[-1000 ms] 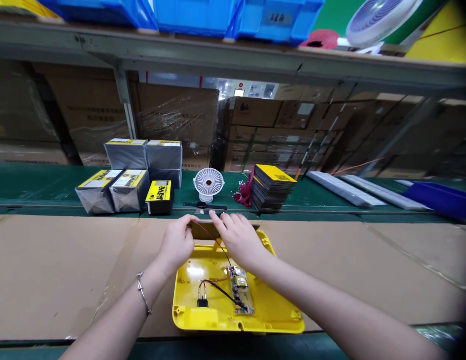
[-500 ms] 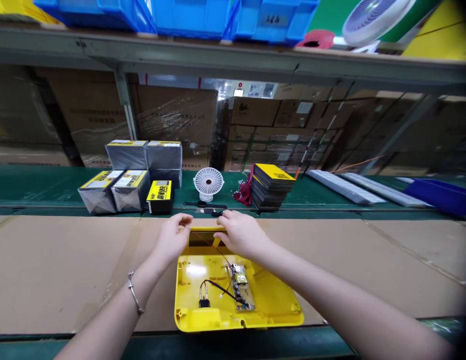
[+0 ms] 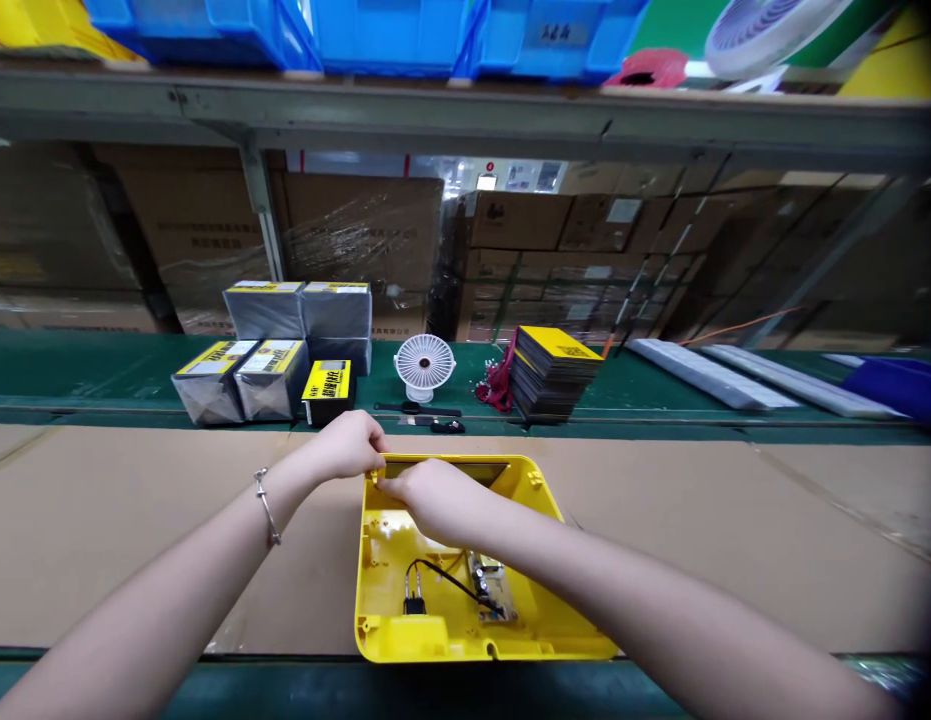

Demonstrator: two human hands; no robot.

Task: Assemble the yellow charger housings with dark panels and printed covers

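A yellow plastic shell (image 3: 405, 640) lies open on cardboard (image 3: 660, 490), a circuit board (image 3: 491, 590) inside. At its far left corner, the left hand (image 3: 352, 443) pinches the rim, fingers curled; the right hand (image 3: 435, 500) reaches inside, index finger extended, its grip unclear. Beyond stand a white fan (image 3: 424, 364) and stacked cards (image 3: 551, 380).

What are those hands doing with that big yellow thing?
Both hands are at the far left corner of an open yellow case. The left hand is at the rim, and the right hand reaches inside, its fingers close to the left one's. What the fingertips are doing is too small to tell. A circuit board with wires sits inside the case, and a little white fan stands behind it.
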